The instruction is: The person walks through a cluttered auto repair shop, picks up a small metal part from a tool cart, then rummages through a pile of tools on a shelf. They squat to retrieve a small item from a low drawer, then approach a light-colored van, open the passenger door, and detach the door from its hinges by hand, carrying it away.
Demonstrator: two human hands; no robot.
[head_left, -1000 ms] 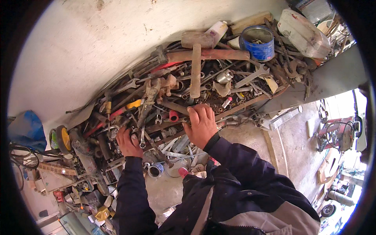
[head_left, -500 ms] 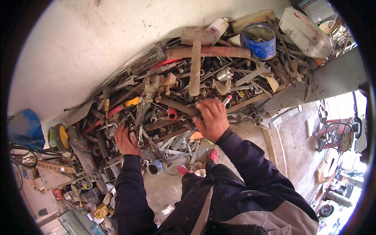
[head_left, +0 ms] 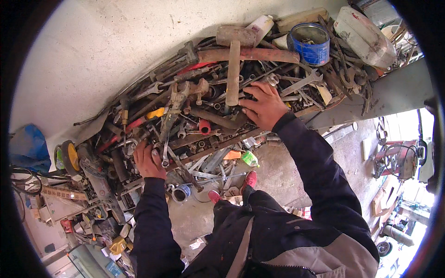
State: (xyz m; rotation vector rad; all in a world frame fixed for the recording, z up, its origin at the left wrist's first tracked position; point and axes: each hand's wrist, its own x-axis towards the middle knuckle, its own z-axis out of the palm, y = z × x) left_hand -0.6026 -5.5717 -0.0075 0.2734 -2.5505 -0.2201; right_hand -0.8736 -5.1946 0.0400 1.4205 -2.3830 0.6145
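Reaching over the front edge of the tool-heaped bench [head_left: 222, 144], the right hand [head_left: 266, 105] is well nearer than the left to the mallet [head_left: 233, 72], whose free handle end lies just to the left of its fingertips. The mallet's long axis runs from its head, by the bench's back edge at the wall [head_left: 116, 41], toward the front edge, so the handle lies across the side those fingers face; whether they touch it I cannot tell. The fingers are half bent and the thumb is parted from them, with the tips down among the tools, so I cannot tell whether anything is pinched. A silver socket [head_left: 272, 79] sits just behind the knuckles, on the back-edge side. The left hand [head_left: 149, 161] rests at the front edge toward the bench's left end, its fingers loosely curled over the heap, its grip hidden from above. Just to the right of its thumb lies a combination wrench [head_left: 166, 150], long axis pointing from front edge to back, ring end toward the front; this hand is the nearer one to it.
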